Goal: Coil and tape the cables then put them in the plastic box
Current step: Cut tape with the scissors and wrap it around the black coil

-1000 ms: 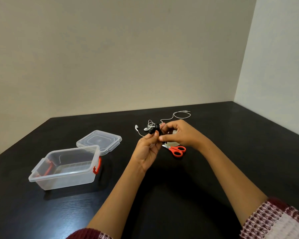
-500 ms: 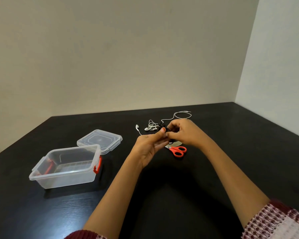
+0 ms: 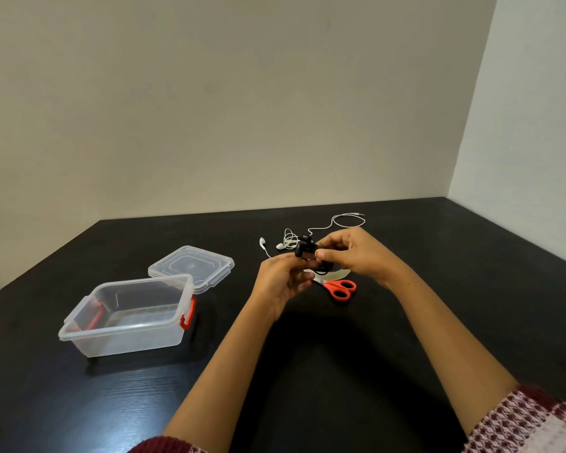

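Left hand [image 3: 283, 282] and right hand [image 3: 356, 256] are meeting above the dark table [image 3: 471, 289], both clamping on a bundled black cable [image 3: 304, 251] held clear of the surface. At far left, the clear plastic box [image 3: 125, 318] is standing open, red latches showing at both ends. Its lid [image 3: 192, 266] is lying flat just behind it. Moving right, the left hand is curling its fingers round the near side of the bundle. The right hand is pinching the far side between thumb and fingertips. Behind the hands, a white earphone cable [image 3: 288, 238] is lying loose on the table, one strand trailing off rightward. Under the right hand, a pale tape roll [image 3: 339, 274] is showing in part, with red-handled scissors [image 3: 339, 287] lying just beside it.
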